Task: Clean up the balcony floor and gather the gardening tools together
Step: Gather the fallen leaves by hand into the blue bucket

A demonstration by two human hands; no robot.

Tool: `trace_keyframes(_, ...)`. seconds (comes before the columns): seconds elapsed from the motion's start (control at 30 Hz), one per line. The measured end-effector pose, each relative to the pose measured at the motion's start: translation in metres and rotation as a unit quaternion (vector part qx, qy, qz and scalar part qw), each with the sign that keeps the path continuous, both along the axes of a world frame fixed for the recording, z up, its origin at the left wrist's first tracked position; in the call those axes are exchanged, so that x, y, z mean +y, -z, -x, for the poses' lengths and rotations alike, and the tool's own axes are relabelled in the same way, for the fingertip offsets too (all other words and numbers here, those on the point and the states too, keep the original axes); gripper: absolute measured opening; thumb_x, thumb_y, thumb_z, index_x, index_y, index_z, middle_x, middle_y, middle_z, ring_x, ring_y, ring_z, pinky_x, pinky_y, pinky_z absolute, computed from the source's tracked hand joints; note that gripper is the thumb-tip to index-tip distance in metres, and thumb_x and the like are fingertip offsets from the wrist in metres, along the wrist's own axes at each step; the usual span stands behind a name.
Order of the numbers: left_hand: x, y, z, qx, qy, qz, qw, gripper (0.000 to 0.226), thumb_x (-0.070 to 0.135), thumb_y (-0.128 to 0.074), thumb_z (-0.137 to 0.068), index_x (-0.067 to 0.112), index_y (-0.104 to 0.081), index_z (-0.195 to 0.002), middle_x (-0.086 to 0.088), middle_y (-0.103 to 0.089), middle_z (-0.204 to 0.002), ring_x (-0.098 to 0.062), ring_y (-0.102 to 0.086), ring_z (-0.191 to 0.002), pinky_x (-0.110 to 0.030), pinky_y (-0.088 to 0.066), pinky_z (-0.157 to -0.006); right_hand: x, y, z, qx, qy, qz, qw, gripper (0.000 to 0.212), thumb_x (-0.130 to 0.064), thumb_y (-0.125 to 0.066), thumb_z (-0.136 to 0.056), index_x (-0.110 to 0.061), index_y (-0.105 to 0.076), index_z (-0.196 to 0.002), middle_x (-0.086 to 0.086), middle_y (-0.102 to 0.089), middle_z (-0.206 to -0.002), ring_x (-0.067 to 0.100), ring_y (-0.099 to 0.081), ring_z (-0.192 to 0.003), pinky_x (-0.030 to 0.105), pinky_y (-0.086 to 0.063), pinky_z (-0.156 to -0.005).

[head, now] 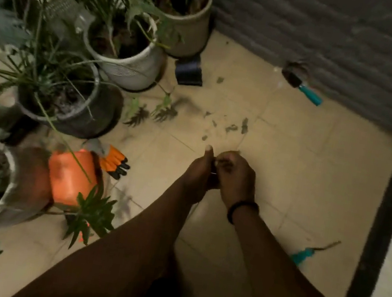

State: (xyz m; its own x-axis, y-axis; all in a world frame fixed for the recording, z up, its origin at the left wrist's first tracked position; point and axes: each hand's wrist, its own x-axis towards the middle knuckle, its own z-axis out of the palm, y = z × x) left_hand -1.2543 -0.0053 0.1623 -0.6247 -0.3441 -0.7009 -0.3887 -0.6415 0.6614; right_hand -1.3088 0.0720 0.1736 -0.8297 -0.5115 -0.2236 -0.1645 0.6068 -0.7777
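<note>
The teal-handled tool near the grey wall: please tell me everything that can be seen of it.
The teal-handled tool lies flat on the tiled floor, right at the foot of the grey wall. It has a smooth teal handle, plastic by its look, and a dark rounded head toward the wall; blur hides the head's exact shape. The handle points down-right. No hand touches it.

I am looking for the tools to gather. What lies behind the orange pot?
A pair of orange gloves with black fingertips lies on the floor just behind the orange pot. The pot and leaves cover their cuffs.
</note>
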Motion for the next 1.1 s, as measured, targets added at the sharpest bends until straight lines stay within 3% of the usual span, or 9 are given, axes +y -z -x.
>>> trace_keyframes(0.1,-0.027,0.009,0.024,-0.047,-0.11,0.007,0.993,0.05,0.037,-0.028,-0.109,0.001,-0.063,-0.105,-0.012,-0.067,-0.089,-0.022,-0.064,-0.076,-0.029,-0.052,-0.064,-0.032,0.016,0.018,0.033,-0.073,-0.014,0.997,0.017,-0.014,-0.059,-0.094,-0.014,-0.073,-0.105,0.003,-0.059,-0.111,0.02,-0.052,-0.107,0.02,-0.04,-0.086)
trace_keyframes(0.2,-0.061,0.033,0.05,-0.09,-0.148,0.081,0.981,0.045,0.032,-0.035,-0.108,0.012,-0.056,-0.075,0.0,-0.053,-0.058,-0.013,-0.043,-0.05,-0.018,-0.036,-0.042,-0.046,0.036,0.047,-0.017,-0.057,0.052,0.997,0.025,-0.015,-0.056,-0.098,-0.014,-0.067,-0.119,0.005,-0.053,-0.118,0.017,-0.054,-0.101,0.014,-0.037,-0.083)
trace_keyframes(0.27,-0.076,0.048,0.065,-0.103,-0.181,0.066,0.976,0.042,0.032,-0.034,-0.108,0.016,-0.05,-0.073,0.004,-0.044,-0.054,-0.009,-0.035,-0.042,-0.016,-0.028,-0.037,-0.042,0.057,0.069,-0.006,-0.038,0.043,0.998,0.027,-0.017,-0.055,-0.098,-0.017,-0.064,-0.124,0.004,-0.054,-0.119,0.017,-0.055,-0.1,0.021,-0.043,-0.085)
trace_keyframes(0.37,-0.094,0.077,0.086,-0.117,-0.239,0.045,0.963,0.038,0.023,-0.034,-0.107,0.015,-0.05,-0.074,0.002,-0.043,-0.055,-0.007,-0.036,-0.035,-0.015,-0.03,-0.037,-0.028,0.105,0.118,0.01,-0.104,-0.058,0.993,0.037,-0.028,-0.057,-0.097,-0.02,-0.057,-0.133,0.008,-0.052,-0.133,0.027,-0.05,-0.121,0.042,-0.045,-0.1)
trace_keyframes(0.53,-0.121,0.148,0.123,-0.068,-0.313,0.005,0.947,0.037,0.019,-0.032,-0.106,0.014,-0.046,-0.073,0.004,-0.041,-0.045,-0.011,-0.036,-0.042,-0.015,-0.035,-0.04,-0.026,0.194,0.22,0.102,-0.164,-0.204,0.96,0.057,-0.04,-0.054,-0.097,-0.018,-0.039,-0.148,0.011,-0.038,-0.149,0.031,-0.037,-0.134,0.042,-0.033,-0.108)
trace_keyframes(0.67,-0.149,0.207,0.137,-0.063,-0.302,0.043,0.95,0.033,0.016,-0.032,-0.105,0.014,-0.048,-0.076,-0.001,-0.042,-0.059,-0.012,-0.04,-0.045,-0.017,-0.039,-0.041,-0.049,0.267,0.273,0.122,-0.144,-0.197,0.962,0.064,-0.035,-0.057,-0.096,-0.02,-0.031,-0.152,0.012,-0.025,-0.159,0.034,-0.025,-0.143,0.046,-0.028,-0.114)
trace_keyframes(0.8,-0.19,0.257,0.128,-0.11,-0.333,0.056,0.935,0.036,0.012,-0.034,-0.105,0.01,-0.048,-0.072,-0.004,-0.044,-0.054,-0.015,-0.044,-0.039,-0.015,-0.038,-0.037,-0.074,0.322,0.312,0.111,-0.166,-0.12,0.973,0.06,-0.042,-0.044,-0.1,-0.022,-0.027,-0.154,0.005,-0.019,-0.162,0.026,-0.02,-0.148,0.039,-0.019,-0.12)
trace_keyframes(0.93,-0.232,0.27,0.121,-0.152,-0.341,0.1,0.922,0.017,0.018,-0.044,-0.104,0.016,-0.054,-0.091,-0.003,-0.049,-0.076,-0.014,-0.047,-0.062,-0.031,-0.047,-0.066,-0.104,0.361,0.294,0.151,-0.165,-0.123,0.967,0.076,-0.063,-0.021,-0.09,-0.022,-0.029,-0.153,0.007,-0.021,-0.161,0.029,-0.017,-0.149,0.047,-0.014,-0.121)
trace_keyframes(1.1,-0.274,0.26,0.135,-0.153,-0.336,0.087,0.925,0.037,0.026,-0.039,-0.105,0.014,-0.048,-0.071,-0.005,-0.046,-0.069,-0.019,-0.044,-0.056,-0.024,-0.041,-0.036,-0.152,0.368,0.206,0.194,-0.249,-0.103,0.943,0.085,-0.068,-0.008,-0.085,-0.023,-0.024,-0.155,0.002,-0.009,-0.164,0.023,-0.004,-0.151,0.039,-0.002,-0.121)
